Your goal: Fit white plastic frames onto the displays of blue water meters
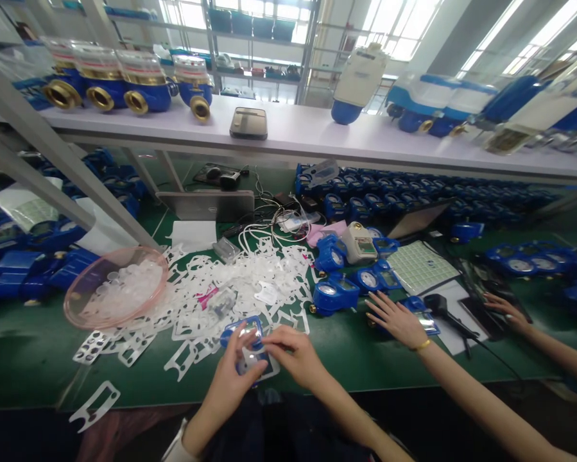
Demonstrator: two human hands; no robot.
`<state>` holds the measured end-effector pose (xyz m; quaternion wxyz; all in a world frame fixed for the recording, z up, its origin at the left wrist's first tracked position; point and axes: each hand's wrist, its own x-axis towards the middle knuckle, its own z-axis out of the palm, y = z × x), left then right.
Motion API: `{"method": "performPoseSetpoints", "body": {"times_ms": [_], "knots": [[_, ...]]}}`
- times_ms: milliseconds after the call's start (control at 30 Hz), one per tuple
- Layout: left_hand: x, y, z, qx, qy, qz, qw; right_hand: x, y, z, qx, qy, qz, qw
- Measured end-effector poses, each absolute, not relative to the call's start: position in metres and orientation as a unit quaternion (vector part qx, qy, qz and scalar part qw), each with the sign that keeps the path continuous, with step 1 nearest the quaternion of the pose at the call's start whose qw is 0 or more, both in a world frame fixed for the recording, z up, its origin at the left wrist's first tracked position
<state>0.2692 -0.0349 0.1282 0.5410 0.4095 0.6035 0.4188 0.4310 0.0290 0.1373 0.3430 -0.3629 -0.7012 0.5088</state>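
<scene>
Near the table's front edge, a blue water meter (253, 325) with a display window lies low between my hands. Curved around its left side, my left hand (235, 362) holds it with thumb and fingers. The fingertips of my right hand (295, 353) are pinched together at the meter's right edge; whatever they grip is too small to make out. A white cut-out piece (273, 368) shows under the meter, partly covered by my left thumb. Just beyond spreads a heap of white cut-out pieces (240, 282).
A pink basket (70, 314) of clear round caps stands left. To the right, a co-worker's hand (398, 321) rests on a blue meter, the other hand (507, 312) by a black device. A laptop (208, 205), cables and a black scanner (445, 311) lie around; a shelf (298, 131) crosses above.
</scene>
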Motion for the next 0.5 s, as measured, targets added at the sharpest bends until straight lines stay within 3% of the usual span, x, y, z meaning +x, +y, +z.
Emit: {"method": "performPoseSetpoints", "body": {"times_ms": [100, 333, 500], "knots": [[0.27, -0.033, 0.13, 0.391, 0.53, 0.378, 0.651, 0.429, 0.024, 0.14, -0.35, -0.706, 0.498, 0.361], [0.281, -0.038, 0.134, 0.342, 0.566, 0.37, 0.652, 0.421, 0.02, 0.128, -0.407, -0.646, 0.541, 0.353], [0.28, -0.04, 0.135, 0.307, 0.556, 0.367, 0.68, 0.426, 0.022, 0.117, -0.361, -0.659, 0.553, 0.361]]}}
